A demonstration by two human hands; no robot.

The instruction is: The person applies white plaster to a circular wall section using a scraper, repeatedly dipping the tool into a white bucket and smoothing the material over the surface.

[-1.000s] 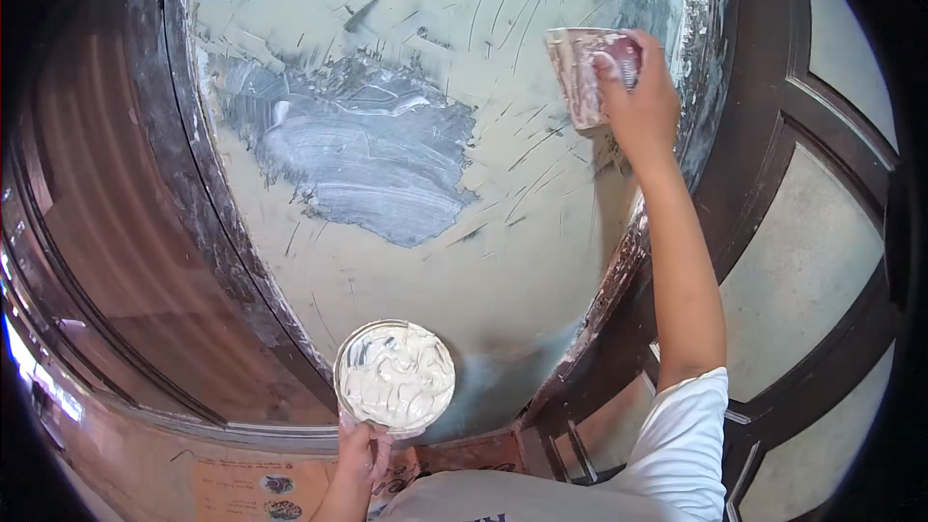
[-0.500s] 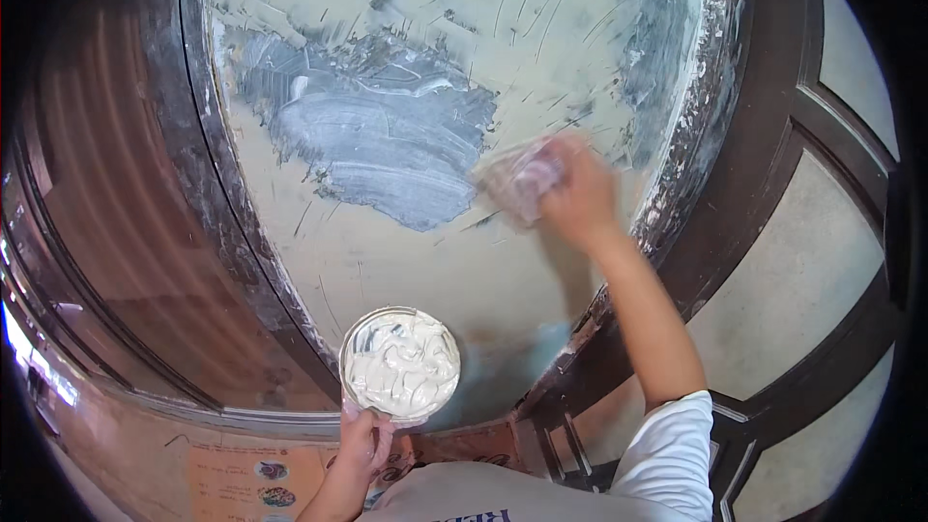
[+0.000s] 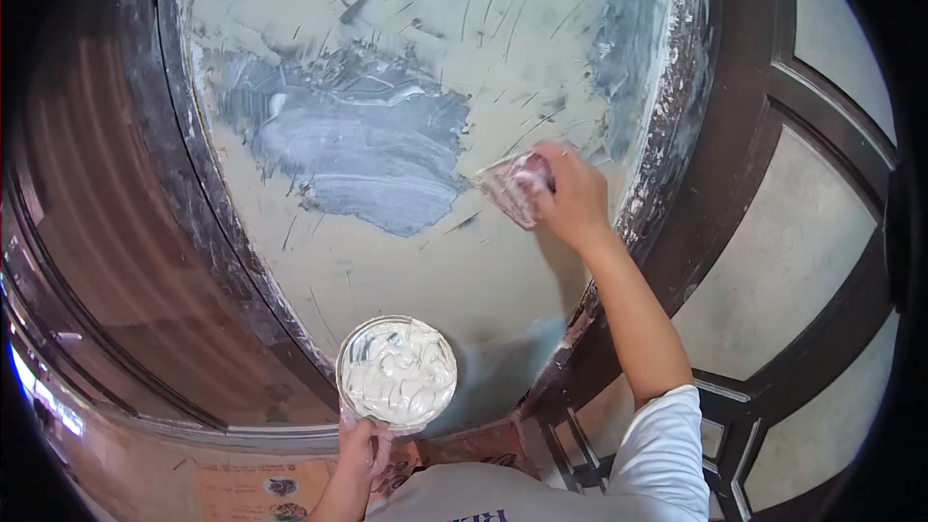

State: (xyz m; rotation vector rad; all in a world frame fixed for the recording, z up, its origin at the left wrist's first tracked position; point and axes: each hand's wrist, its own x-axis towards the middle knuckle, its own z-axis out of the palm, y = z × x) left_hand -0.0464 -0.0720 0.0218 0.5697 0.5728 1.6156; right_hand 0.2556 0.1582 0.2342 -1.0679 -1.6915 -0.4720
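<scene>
My left hand (image 3: pixel 362 445) grips the near rim of a round tub (image 3: pixel 345 396) low in the middle of the view. Thick off-white filler paste (image 3: pixel 404 377) with a swirled surface lies in the tub. Farther up, my right hand (image 3: pixel 572 188) is closed around a putty knife (image 3: pixel 512 189) whose wide blade is smeared with paste. The blade's edge is at the upright panel (image 3: pixel 416 280), just right of a bare grey patch (image 3: pixel 367 155). Pale paste with dark scratch marks coats much of the panel around the patch.
Dark, flaking frame edges border the panel at left (image 3: pixel 188 116) and right (image 3: pixel 667 116). A dark wooden door (image 3: pixel 744 232) with pale insets stands at the right; brown glossy panelling (image 3: pixel 126 203) is at the left. Printed cardboard (image 3: pixel 232 488) lies on the floor.
The whole view has shifted, so the panel appears farther left. My right hand stays by the grey patch's right side, and the putty knife shows more sharply. The left hand still holds the tub.
</scene>
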